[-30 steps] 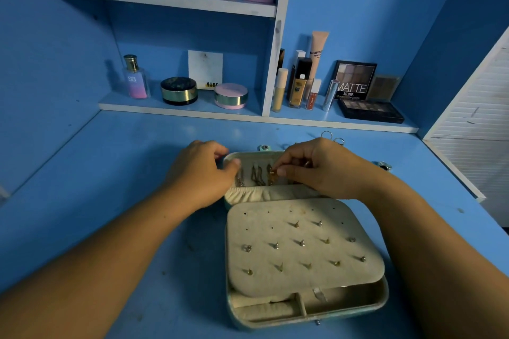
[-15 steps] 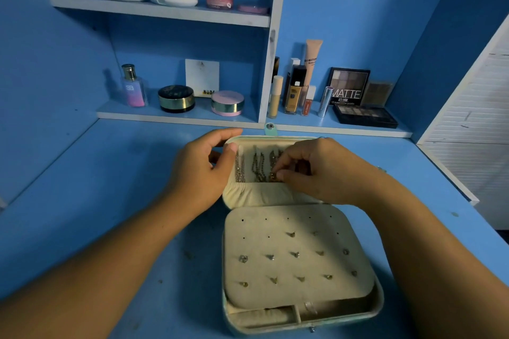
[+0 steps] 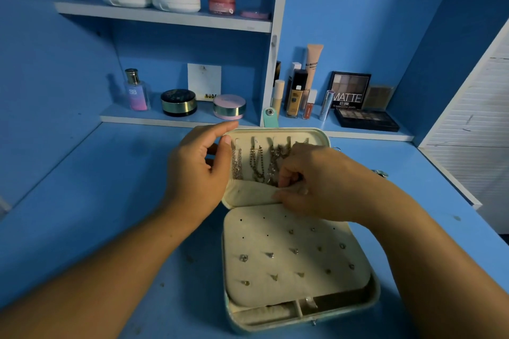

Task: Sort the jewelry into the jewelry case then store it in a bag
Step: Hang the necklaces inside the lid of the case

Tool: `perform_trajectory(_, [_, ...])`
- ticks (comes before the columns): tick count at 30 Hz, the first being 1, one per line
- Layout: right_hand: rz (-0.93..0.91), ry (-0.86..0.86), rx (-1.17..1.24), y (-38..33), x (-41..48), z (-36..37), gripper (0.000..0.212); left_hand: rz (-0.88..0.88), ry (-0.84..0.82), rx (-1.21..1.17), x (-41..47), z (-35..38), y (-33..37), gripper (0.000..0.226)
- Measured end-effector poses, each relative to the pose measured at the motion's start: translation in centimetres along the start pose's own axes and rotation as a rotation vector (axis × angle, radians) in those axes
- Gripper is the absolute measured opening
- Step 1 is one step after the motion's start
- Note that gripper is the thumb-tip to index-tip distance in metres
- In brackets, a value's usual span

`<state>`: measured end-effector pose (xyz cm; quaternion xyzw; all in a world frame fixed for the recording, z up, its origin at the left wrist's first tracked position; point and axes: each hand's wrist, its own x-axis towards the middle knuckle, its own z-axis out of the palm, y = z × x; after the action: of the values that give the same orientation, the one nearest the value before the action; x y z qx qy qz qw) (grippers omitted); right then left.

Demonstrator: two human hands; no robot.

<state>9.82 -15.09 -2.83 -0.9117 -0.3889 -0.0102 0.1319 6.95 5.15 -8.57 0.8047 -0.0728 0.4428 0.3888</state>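
"MATTE" marks the palette (image 3: 350, 93), "NUDE" a card (image 3: 204, 82), "SB" a bottle (image 3: 136, 92). The jewelry case (image 3: 275, 323) lies open on the table (image 3: 82, 201), lid (image 3: 278, 133) tilted higher than 1 second ago. Left hand (image 3: 197, 173) grips the lid's edge; right hand (image 3: 325, 181) pinches the chains (image 3: 257, 164) hung inside it.

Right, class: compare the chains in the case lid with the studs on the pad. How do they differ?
The chains are long and hang in the raised lid; the studs are small dots on the flat pad. The chains crowd together; the studs sit spaced in rows. The right hand pinches at the chains; no hand touches the studs. Both sit in one case.
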Motion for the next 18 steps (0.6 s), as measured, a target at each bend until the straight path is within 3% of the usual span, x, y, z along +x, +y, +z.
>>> perform_trajectory(9, [0.035,-0.03,0.05,-0.67,-0.1,-0.38,0.025,0.006,0.014,0.016,0.06,-0.04,-0.36,0.027])
perform_trajectory(14, [-0.008,-0.029,0.002,-0.38,0.29,0.23,0.008,-0.039,0.0,0.003,-0.05,0.06,-0.72,0.026])
perform_trajectory(18, [-0.013,0.05,0.031,0.08,0.35,0.39,0.012,-0.054,-0.014,-0.018,-0.01,0.12,-0.86,0.026])
